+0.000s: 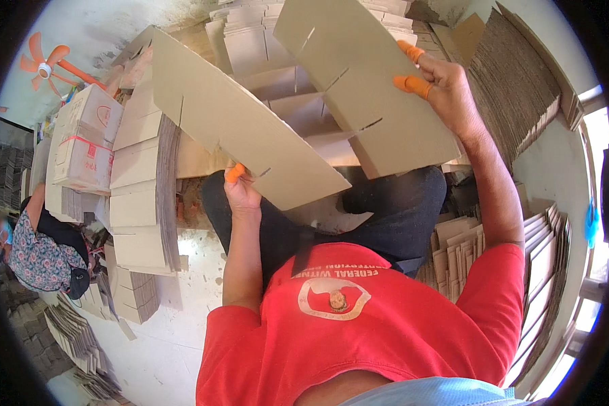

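Slotted cardboard sheets are up in front of the seated person, one in each hand, over the lap and the near edge of the wooden tabletop (199, 159). The left hand (243, 193) pinches the lower edge of the left sheet (233, 125), an orange finger cover (235, 172) showing at the grip; that forearm comes nearly straight up from the body. The right hand (445, 88) grips the right sheet (365, 95) by its outer edge, two covered digits against the board, the arm bent and raised higher. Both sheets tilt, leaning apart at the top, and they partly block my sight of the slotted cardboard pieces (287, 81) behind them. A long cardboard stack (139, 176) runs along the left, beside a red-strapped carton (84, 145) and an orange fan (44, 70). More flat cardboard (507, 81) leans at upper right. Far left, someone in a floral top (44, 257) bends by the stacks.
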The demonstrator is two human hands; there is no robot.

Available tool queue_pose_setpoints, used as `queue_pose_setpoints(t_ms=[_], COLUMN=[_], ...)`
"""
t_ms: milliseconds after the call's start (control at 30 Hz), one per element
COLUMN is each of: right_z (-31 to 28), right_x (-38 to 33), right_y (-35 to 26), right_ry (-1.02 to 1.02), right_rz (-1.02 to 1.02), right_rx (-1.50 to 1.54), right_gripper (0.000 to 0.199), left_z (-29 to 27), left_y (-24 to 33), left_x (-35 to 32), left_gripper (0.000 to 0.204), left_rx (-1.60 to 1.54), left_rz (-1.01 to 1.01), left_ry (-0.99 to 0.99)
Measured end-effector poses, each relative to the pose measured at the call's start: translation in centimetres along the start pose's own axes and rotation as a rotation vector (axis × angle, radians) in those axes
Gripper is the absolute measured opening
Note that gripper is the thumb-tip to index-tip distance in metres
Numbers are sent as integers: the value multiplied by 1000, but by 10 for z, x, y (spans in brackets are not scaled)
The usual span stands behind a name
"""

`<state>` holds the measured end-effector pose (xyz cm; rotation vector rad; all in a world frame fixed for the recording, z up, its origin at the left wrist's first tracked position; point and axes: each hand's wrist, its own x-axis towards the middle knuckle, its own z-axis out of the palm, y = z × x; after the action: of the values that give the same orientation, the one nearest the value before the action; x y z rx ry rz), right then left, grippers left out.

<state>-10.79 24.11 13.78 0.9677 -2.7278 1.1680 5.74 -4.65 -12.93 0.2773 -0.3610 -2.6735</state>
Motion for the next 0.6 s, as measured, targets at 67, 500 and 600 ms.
queue_pose_setpoints(t_ms=[67,500,600], right_z=[2,7,7], right_x=[0,0,-4], right_y=[1,-6,-4], right_ry=[-43,-69,64], right_rz=[11,118,-46], right_rx=[22,-170,35], right_gripper=[45,48,49], left_z=[3,2,-2], left_y=[1,0,1], left_x=[1,4,3], left_gripper=[50,39,38], left_rx=[39,83,80], left_rz=[21,32,29], left_ry=[-37,-105,-87])
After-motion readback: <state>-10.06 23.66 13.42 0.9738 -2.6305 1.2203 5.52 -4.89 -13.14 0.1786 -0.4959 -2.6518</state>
